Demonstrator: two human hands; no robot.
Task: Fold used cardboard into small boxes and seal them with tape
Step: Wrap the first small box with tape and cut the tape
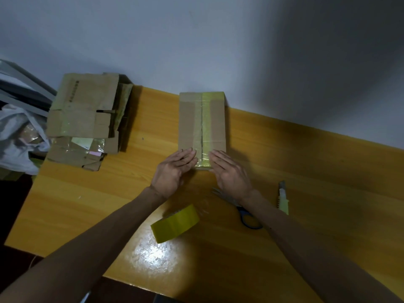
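Note:
A small brown cardboard box (215,125) lies on the yellow wooden table (306,162), its far end near the wall. A strip of yellowish tape (205,127) runs lengthwise down its middle seam. My left hand (175,171) lies flat with straight fingers on the box's near left corner. On the near right corner my right hand (229,171) presses the same way, beside the tape's end. A roll of yellow tape (176,224) stands on the table between my forearms.
A stack of flattened used cardboard (85,119) sits at the table's far left corner. Blue-handled scissors (244,213) lie partly under my right forearm. A yellow utility knife (283,197) lies further right. White plastic bags (19,136) sit off the left edge.

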